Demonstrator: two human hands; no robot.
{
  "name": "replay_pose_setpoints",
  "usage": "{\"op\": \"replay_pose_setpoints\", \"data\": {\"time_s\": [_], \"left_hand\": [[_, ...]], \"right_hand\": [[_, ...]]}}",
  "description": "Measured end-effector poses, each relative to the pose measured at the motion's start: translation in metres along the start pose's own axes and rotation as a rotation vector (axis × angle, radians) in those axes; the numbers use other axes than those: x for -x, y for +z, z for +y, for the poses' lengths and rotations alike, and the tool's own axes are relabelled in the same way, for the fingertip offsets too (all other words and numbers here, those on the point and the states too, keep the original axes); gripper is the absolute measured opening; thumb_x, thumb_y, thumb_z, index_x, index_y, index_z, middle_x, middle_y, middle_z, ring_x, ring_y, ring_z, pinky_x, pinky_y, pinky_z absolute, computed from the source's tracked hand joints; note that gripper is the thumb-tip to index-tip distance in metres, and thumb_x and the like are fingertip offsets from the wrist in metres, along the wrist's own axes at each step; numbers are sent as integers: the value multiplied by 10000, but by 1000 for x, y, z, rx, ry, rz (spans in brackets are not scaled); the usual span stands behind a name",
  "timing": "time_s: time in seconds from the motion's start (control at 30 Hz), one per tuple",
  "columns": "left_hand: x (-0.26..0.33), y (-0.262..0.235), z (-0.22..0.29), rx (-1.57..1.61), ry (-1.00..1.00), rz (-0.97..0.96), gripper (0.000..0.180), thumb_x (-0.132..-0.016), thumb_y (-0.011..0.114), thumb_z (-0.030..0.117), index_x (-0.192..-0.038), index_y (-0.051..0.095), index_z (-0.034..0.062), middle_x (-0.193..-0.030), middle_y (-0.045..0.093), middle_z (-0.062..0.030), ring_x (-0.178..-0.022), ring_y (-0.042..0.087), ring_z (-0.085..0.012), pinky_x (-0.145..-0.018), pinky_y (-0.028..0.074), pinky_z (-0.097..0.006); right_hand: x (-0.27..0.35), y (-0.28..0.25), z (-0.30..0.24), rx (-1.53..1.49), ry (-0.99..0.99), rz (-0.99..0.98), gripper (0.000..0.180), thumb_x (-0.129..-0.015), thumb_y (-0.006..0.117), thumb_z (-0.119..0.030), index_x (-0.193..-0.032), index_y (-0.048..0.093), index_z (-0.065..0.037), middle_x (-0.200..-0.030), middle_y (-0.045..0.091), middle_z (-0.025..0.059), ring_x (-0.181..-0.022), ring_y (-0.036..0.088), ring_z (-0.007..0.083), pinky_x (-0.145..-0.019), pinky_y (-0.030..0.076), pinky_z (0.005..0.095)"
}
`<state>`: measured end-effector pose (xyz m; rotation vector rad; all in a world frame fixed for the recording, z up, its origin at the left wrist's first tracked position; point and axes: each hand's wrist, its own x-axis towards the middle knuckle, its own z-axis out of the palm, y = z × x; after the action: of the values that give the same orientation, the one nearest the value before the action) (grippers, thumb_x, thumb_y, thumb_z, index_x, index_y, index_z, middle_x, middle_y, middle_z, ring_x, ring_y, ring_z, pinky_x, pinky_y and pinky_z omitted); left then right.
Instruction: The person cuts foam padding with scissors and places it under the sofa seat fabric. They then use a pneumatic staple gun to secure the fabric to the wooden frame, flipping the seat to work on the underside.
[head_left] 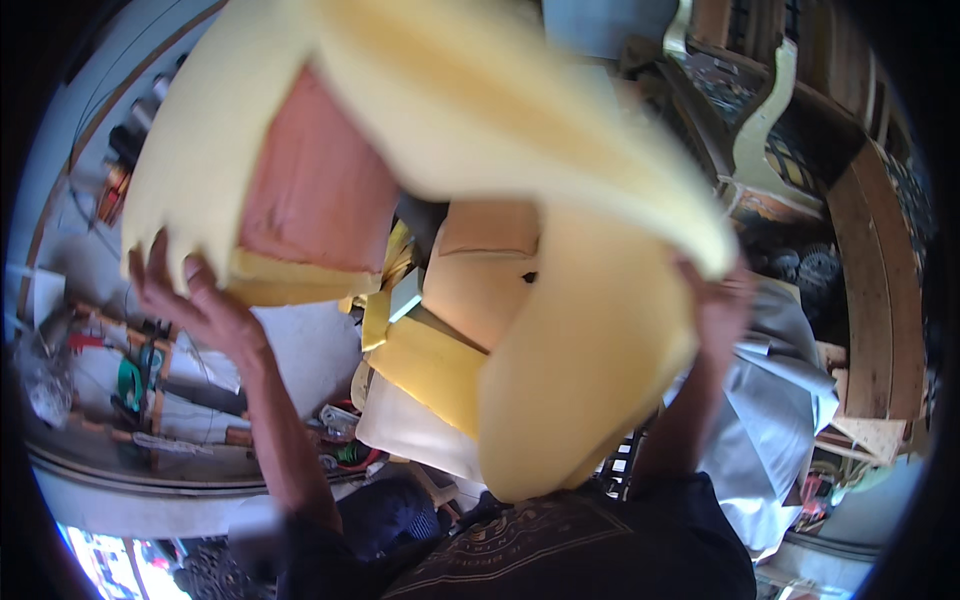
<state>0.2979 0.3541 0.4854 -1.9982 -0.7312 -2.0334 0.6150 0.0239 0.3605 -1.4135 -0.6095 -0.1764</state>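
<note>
A large sheet of pale yellow foam (pixel 460 150) is lifted up in front of me, bent and partly blurred by motion. A reddish-brown panel (pixel 325 180) shows against its left part. At the sheet's lower left edge my left hand (pixel 205 305) grips it, fingers on the foam's face. My right hand (pixel 722 300), blurred, is closed on the right edge, where a broad flap hangs down toward my chest. Below the sheet lie an orange-tan foam piece (pixel 480 285) and a yellow foam piece (pixel 425 370), partly covered by the flap.
Tools and cords lie along the left, among them a green tool (pixel 130 383). To the right, silver-grey fabric (pixel 765 400) is draped beside wooden boards (pixel 880 290). A chair frame with a curved pale leg (pixel 765 125) stands at the upper right.
</note>
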Motion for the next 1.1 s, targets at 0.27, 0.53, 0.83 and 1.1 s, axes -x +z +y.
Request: {"op": "replay_pose_setpoints", "data": {"time_s": [0.27,0.53,0.83,1.1], "left_hand": [[64,8,60,66,114,-29,661,-998,592,536,-1361,550,-16,-1579,274,-287,-1494,244,-448,-1194,247,-618],[218,4,142,-6,210,-222,628,-881,733,515,-1334,611,97,-1599,236,-312,-1537,185,-486,-1189,68,-770],[414,-65,226,584,386,-1114,455,-961,673,340,-1321,671,61,-1583,447,-154,-1494,323,-462,-1201,233,-718],[347,-101,291,2210,-1212,-2581,768,-1053,353,635,-1636,276,141,-1661,344,-142,-1488,392,-374,-1144,378,-664]], "right_hand": [[-16,-112,-117,45,63,621,458,-961,750,-167,-1367,632,11,-1186,734,119,-980,702,177,-916,529,291],[60,-205,-162,38,-247,814,466,-979,729,-199,-1379,611,9,-1176,726,116,-979,704,189,-897,543,303],[282,-255,-267,228,-636,1405,477,-998,706,-234,-1392,588,8,-1164,717,113,-977,707,201,-875,559,317],[478,-214,-288,248,-657,1786,433,-1009,708,-218,-1363,561,-18,-1159,693,85,-949,702,160,-830,585,314]]}}
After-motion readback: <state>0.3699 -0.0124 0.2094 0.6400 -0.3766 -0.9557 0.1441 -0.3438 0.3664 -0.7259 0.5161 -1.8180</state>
